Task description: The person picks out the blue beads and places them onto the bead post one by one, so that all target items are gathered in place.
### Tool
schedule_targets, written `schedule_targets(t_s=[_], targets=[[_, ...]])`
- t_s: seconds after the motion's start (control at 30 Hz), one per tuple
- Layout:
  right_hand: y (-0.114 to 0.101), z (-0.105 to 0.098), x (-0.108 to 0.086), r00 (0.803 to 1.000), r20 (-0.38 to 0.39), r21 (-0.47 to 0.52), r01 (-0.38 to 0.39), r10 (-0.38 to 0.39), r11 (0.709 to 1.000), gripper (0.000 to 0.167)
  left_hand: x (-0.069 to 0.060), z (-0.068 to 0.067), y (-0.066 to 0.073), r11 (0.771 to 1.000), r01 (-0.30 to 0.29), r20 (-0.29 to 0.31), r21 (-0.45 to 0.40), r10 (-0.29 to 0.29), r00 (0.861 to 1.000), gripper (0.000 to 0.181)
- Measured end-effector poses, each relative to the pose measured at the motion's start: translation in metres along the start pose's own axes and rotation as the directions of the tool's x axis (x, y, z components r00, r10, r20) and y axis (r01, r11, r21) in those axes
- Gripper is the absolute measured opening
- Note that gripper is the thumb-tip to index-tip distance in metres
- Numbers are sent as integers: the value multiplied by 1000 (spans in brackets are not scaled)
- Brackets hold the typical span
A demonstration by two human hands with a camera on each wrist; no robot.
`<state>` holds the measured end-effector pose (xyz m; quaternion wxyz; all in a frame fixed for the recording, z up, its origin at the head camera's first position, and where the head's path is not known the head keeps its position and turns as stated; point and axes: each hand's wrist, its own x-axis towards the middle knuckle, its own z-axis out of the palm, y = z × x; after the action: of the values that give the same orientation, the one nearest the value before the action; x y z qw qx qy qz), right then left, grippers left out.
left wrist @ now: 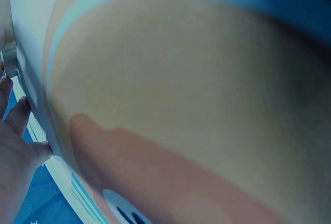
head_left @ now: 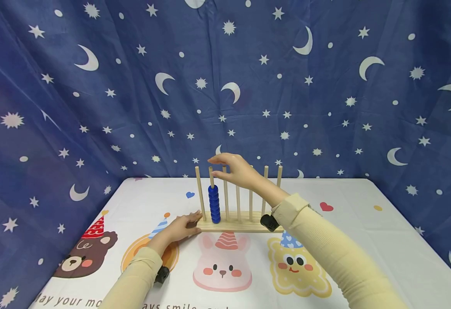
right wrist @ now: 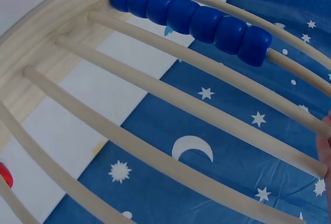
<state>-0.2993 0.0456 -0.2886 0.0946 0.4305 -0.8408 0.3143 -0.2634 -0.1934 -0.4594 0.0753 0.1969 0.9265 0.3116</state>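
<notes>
A wooden rack point(head_left: 233, 226) with a row of upright pegs stands on the table. Several blue beads point(head_left: 214, 205) are stacked on its second peg from the left, and the upper part of that peg is bare. Beside this peg's top is my right hand point(head_left: 238, 169), thumb and fingers parted, with no bead seen between them. In the right wrist view the beads point(right wrist: 181, 16) sit against the base point(right wrist: 36, 38), and only a sliver of the hand shows. My left hand point(head_left: 181, 227) touches the base's left end; in the left wrist view its fingers point(left wrist: 19, 113) are spread.
A white tablecloth point(head_left: 364, 240) with printed cartoon figures covers the table. Behind and at the left hangs a blue curtain point(head_left: 256, 94) with stars and moons. The other pegs point(head_left: 266, 184) carry no beads. Each wrist bears a small black camera point(head_left: 269, 222).
</notes>
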Motion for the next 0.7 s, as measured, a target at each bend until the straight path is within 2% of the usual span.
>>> schedule_targets(t_s=[0.37,0.7], targets=[[1,-4,-14,994,-108,54,19,-13,998,32,1,2,-3,1000,-9,-2,-4,9,1000,53],[4,-19,-27,962,-273,119,62,-28,991,26,1,2,-4,1000,-21,-2,-3,21,1000,53]])
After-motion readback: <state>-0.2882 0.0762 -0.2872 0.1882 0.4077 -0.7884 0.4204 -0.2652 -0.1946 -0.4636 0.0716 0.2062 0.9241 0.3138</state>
